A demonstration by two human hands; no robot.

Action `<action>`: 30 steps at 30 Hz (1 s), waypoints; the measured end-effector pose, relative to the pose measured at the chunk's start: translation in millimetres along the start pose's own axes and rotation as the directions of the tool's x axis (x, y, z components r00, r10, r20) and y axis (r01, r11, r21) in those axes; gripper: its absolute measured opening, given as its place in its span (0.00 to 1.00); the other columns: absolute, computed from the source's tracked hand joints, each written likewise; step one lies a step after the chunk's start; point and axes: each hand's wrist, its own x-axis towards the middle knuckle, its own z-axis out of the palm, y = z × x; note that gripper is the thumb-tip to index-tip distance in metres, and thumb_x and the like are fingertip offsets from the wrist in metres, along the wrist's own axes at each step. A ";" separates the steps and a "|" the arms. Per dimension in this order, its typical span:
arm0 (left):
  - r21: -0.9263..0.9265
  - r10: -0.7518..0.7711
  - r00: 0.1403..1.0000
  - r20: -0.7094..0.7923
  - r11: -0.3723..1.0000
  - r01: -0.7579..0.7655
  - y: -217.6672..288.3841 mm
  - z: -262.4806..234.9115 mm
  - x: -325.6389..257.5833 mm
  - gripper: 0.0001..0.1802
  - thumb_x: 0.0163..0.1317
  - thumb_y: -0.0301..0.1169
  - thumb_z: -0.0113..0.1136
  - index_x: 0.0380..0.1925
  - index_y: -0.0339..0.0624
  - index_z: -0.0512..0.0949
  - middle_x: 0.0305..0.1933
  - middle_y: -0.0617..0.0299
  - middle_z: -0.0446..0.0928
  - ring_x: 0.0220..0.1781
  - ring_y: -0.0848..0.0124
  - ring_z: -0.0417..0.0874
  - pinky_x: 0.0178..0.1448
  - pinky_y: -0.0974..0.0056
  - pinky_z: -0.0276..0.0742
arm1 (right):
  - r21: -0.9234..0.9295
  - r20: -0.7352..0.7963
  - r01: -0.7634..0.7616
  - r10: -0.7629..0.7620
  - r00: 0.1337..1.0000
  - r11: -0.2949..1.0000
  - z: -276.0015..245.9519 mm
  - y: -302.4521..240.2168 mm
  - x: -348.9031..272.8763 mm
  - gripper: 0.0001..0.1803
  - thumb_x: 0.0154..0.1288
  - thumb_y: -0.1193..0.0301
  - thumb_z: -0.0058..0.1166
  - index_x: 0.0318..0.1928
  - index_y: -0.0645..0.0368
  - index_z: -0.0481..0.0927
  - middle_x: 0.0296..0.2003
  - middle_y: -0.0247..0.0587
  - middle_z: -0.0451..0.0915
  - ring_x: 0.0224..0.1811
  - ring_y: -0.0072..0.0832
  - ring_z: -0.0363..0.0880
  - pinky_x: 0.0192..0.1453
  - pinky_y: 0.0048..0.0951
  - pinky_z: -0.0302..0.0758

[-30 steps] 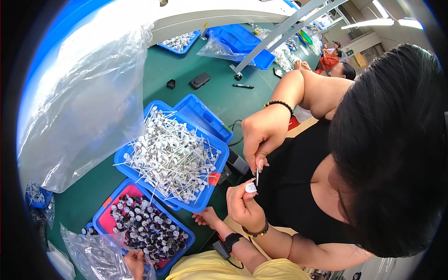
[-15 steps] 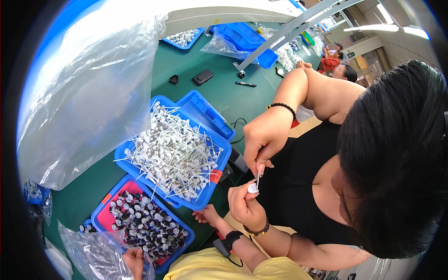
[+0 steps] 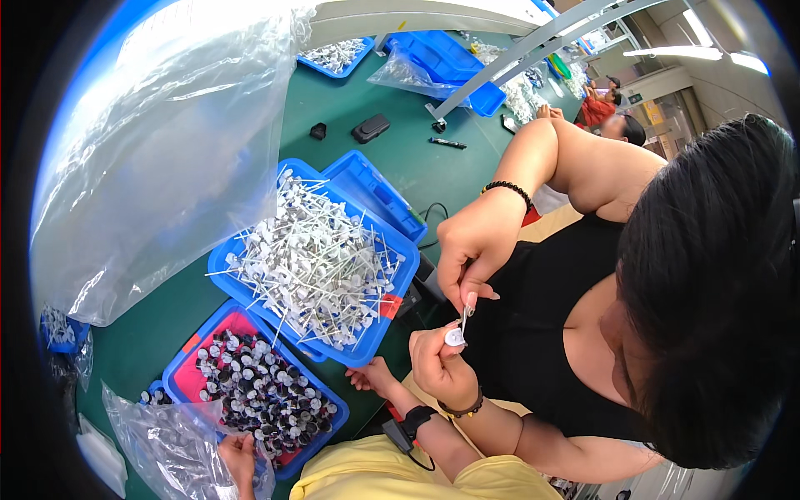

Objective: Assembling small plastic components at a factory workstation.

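Observation:
My left hand (image 3: 238,457) is closed at the edge of a clear plastic bag (image 3: 167,437), fingers curled against the film. Beside it is a blue tray (image 3: 177,363) with a pink lining, filled with small black-and-white round-headed parts (image 3: 258,387). My right hand (image 3: 372,377), a black strap on its wrist, lies by the near corner of another blue tray (image 3: 408,271); its fingers are loosely apart and I see nothing in them. That tray is heaped with white thin-stemmed parts (image 3: 317,258).
A co-worker's hands (image 3: 454,333) hold a white disc (image 3: 454,337) and a thin tool. A large clear plastic sheet (image 3: 167,167) hangs at left. Behind lie a blue bin (image 3: 375,196), a dark case (image 3: 371,128), a pen (image 3: 447,142) and a metal frame (image 3: 517,62).
The view has shifted slightly, so the far things sit a little farther right. My hands keep nearly the same places. The co-worker still holds the disc and the thin tool.

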 end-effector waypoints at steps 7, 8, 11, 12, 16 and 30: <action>-0.020 -0.024 1.000 -0.002 1.000 0.024 2.0 -0.2 -0.5 0.04 0.49 0.19 0.60 0.21 0.32 0.74 0.15 0.63 0.73 0.15 0.79 0.70 0.19 0.74 0.64 | 0.003 0.012 -0.004 0.004 1.000 1.000 -0.6 0.0 -1.3 0.12 0.59 0.67 0.52 0.26 0.63 0.78 0.16 0.38 0.76 0.12 0.21 0.72 0.13 0.17 0.61; -0.019 -0.025 1.000 -0.001 1.000 0.025 1.8 0.0 -0.3 0.04 0.49 0.19 0.60 0.21 0.32 0.74 0.15 0.63 0.73 0.15 0.79 0.70 0.19 0.74 0.64 | 0.000 0.011 -0.002 0.002 1.000 1.000 -1.0 -0.4 -1.5 0.12 0.59 0.67 0.52 0.26 0.64 0.78 0.16 0.38 0.76 0.12 0.21 0.72 0.13 0.17 0.61; -0.014 -0.027 1.000 -0.001 1.000 0.026 1.7 0.4 -0.2 0.05 0.49 0.19 0.60 0.21 0.32 0.74 0.15 0.63 0.72 0.14 0.79 0.69 0.19 0.74 0.63 | 0.003 0.019 -0.008 0.008 1.000 1.000 -0.4 -0.7 -2.9 0.12 0.60 0.68 0.51 0.26 0.64 0.78 0.16 0.38 0.76 0.13 0.21 0.72 0.13 0.17 0.61; -0.017 -0.030 1.000 -0.002 0.999 0.030 1.9 0.3 -0.4 0.05 0.50 0.20 0.61 0.20 0.32 0.74 0.15 0.63 0.72 0.14 0.79 0.69 0.18 0.74 0.63 | -0.001 0.018 -0.008 0.009 1.000 1.000 -0.2 -1.1 -3.2 0.12 0.60 0.68 0.51 0.26 0.64 0.78 0.16 0.38 0.76 0.13 0.21 0.72 0.13 0.17 0.61; -0.012 -0.013 1.000 0.012 1.000 0.013 2.8 -1.1 -1.6 0.04 0.52 0.20 0.58 0.22 0.32 0.73 0.16 0.65 0.72 0.14 0.80 0.69 0.17 0.74 0.62 | -0.001 0.020 -0.015 0.015 1.000 1.000 0.5 -1.6 -4.7 0.12 0.60 0.68 0.51 0.26 0.64 0.78 0.16 0.38 0.76 0.13 0.21 0.72 0.13 0.17 0.61; -0.007 -0.017 1.000 0.012 1.000 0.017 -13.6 -0.5 0.3 0.04 0.52 0.21 0.58 0.21 0.32 0.74 0.16 0.64 0.72 0.13 0.80 0.69 0.16 0.74 0.62 | -0.005 0.012 -0.013 0.013 1.000 1.000 2.5 -4.6 -8.5 0.12 0.61 0.68 0.49 0.27 0.65 0.78 0.16 0.39 0.76 0.13 0.22 0.72 0.13 0.17 0.61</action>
